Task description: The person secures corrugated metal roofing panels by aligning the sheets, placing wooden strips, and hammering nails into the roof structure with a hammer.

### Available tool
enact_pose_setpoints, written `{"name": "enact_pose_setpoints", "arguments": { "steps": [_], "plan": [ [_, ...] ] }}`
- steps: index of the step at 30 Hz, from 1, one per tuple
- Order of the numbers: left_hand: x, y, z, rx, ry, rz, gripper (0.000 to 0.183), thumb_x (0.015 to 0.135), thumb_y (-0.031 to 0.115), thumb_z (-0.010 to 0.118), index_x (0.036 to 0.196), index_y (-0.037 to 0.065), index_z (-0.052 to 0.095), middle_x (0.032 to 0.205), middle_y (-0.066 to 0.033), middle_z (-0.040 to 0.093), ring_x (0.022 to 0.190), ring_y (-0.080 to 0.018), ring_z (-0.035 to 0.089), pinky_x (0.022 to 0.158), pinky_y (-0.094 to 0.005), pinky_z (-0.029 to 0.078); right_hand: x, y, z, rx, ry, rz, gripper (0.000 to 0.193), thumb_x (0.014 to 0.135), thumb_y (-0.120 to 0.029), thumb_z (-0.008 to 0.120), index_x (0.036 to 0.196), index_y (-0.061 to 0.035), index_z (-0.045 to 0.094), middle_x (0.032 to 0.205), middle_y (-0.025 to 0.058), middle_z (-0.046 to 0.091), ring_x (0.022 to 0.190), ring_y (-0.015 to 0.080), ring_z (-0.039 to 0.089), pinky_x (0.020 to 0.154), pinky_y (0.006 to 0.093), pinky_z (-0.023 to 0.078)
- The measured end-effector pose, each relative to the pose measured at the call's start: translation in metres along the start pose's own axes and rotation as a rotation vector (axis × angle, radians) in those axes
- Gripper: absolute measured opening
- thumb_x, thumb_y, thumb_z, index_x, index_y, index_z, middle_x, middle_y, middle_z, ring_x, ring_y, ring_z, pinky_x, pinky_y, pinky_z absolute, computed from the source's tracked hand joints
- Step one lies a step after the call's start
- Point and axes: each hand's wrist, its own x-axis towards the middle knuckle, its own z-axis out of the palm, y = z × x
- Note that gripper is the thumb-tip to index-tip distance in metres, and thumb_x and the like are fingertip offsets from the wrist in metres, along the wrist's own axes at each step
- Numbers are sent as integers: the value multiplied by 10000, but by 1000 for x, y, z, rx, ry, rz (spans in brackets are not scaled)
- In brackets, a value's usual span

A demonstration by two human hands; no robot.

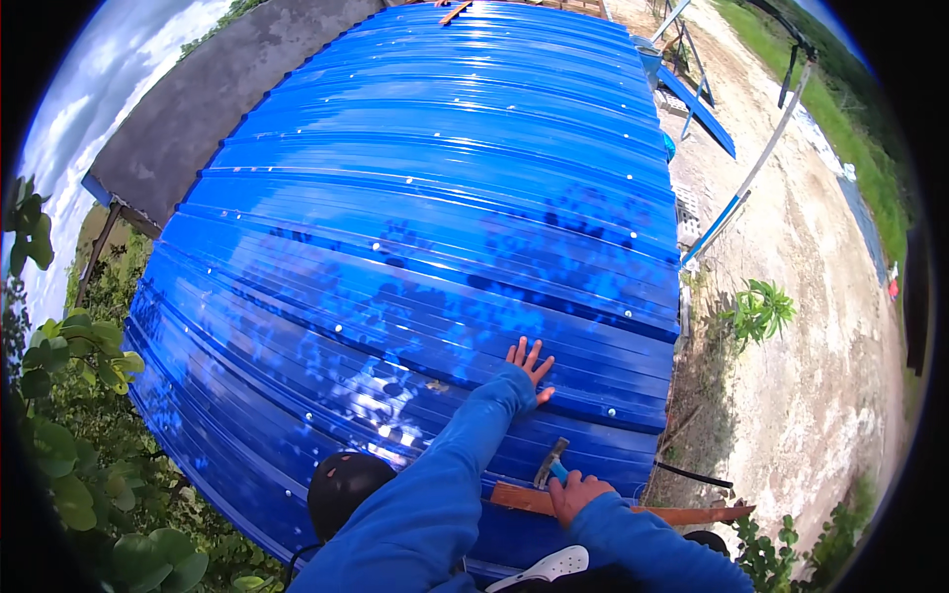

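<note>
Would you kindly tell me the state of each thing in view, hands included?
Left hand: spread, palm down on the blue roof
Right hand: closed around the hammer
Hammer: gripped, head pointing forward
Blue roof: shiny, dappled with shade
Wooden board: lying crosswise, right end past the roof edge
White shoe: partly hidden

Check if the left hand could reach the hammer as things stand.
Likely yes: the left hand is spread on the blue roof nearby, with no obstacle showing between it and the hammer, though the right hand holds that.
</note>
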Motion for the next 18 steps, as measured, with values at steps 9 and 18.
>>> {"name": "enact_pose_setpoints", "arguments": {
  "steps": [9,18],
  "plan": [
    [18,-6,1,67,149,-28,737,946,632,368,1566,263,219,1642,-149,66,1493,-438,2,1203,-532,65,2,94,-65,-133,-339,52,227,780,-176,649,983,-120,734,921,118,735,850,278,719,697,385,557],
    [33,9,5,-344,208,170,783,867,594,609,1501,196,378,1620,-115,189,1493,-396,88,1206,-507,132,-19,192,-23,-315,182,213,80,810,-141,638,867,-170,687,785,4,688,845,209,661,877,368,451]
  ]
}}
